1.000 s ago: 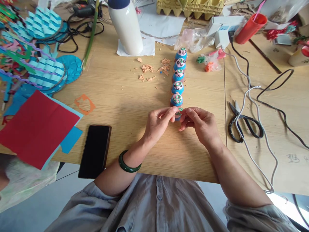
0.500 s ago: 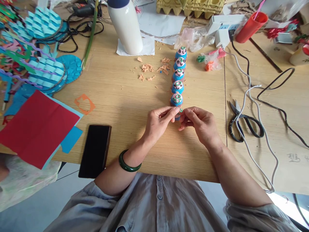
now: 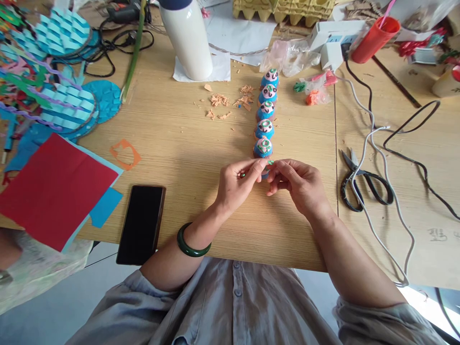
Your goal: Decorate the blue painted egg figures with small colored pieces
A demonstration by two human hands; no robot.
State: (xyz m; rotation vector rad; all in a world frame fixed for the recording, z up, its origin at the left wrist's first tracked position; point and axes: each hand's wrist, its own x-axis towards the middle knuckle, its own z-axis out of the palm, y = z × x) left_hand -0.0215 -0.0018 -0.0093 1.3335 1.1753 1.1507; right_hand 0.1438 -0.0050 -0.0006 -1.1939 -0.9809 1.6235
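My left hand (image 3: 235, 179) and my right hand (image 3: 300, 184) meet over the front end of a row of small blue domes (image 3: 265, 128). The domes have pink tops decorated with green rings and dark bits. Between my pinched fingertips is a tiny green piece (image 3: 270, 162), like soft clay; both hands are closed on it. Another green bit (image 3: 243, 175) shows between the fingers of my left hand. Beneath my fingers, the nearest dome is mostly hidden. A dark green bangle (image 3: 193, 241) circles my left wrist.
Scissors (image 3: 364, 179) and white cable (image 3: 397, 211) lie right. Left are a phone (image 3: 141, 224), red paper (image 3: 59, 191) and blue paper crafts (image 3: 68, 108). Behind stand a white bottle (image 3: 189, 43), orange shavings (image 3: 219, 99), egg cartons (image 3: 283, 9) and a red cup (image 3: 375, 40).
The green piece showed as a small ring before and now looks flatter between my fingertips. A second green bit has come into sight in my left hand. Both hands stay in nearly the same place.
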